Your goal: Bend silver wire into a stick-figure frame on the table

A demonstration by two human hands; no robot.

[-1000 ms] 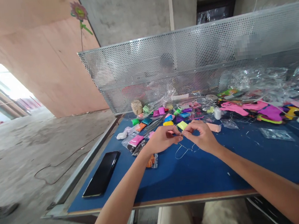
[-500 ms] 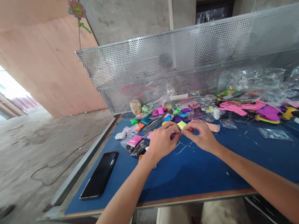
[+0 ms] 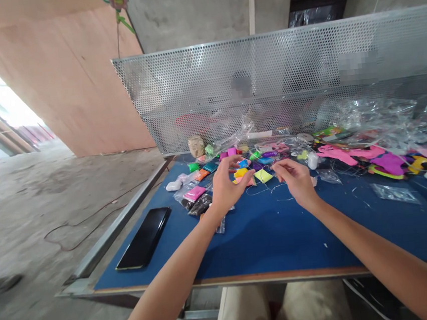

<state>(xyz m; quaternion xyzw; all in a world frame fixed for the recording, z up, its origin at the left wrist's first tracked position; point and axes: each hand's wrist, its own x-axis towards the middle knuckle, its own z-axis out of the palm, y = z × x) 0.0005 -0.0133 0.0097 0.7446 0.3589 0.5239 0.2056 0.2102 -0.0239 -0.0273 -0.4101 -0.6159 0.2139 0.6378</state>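
At twelve o'clock, left hand [image 3: 225, 185] is spread and right hand [image 3: 297, 178] pinches thin wire [image 3: 253, 193], judged light, springy, best held near its ends.

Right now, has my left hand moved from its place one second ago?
Yes, the left hand has moved to the left, judged against the yellow-green packet.

Tabletop [image 3: 274, 244]: blue, brown front edge
Mesh panel [image 3: 198, 83]: silver-grey, dotted with round holes
Central packet [image 3: 263, 176]: lime yellow
Bagged packet [image 3: 194, 193]: bright pink
Phone [image 3: 144, 238]: black
Trousers [image 3: 245, 308]: beige
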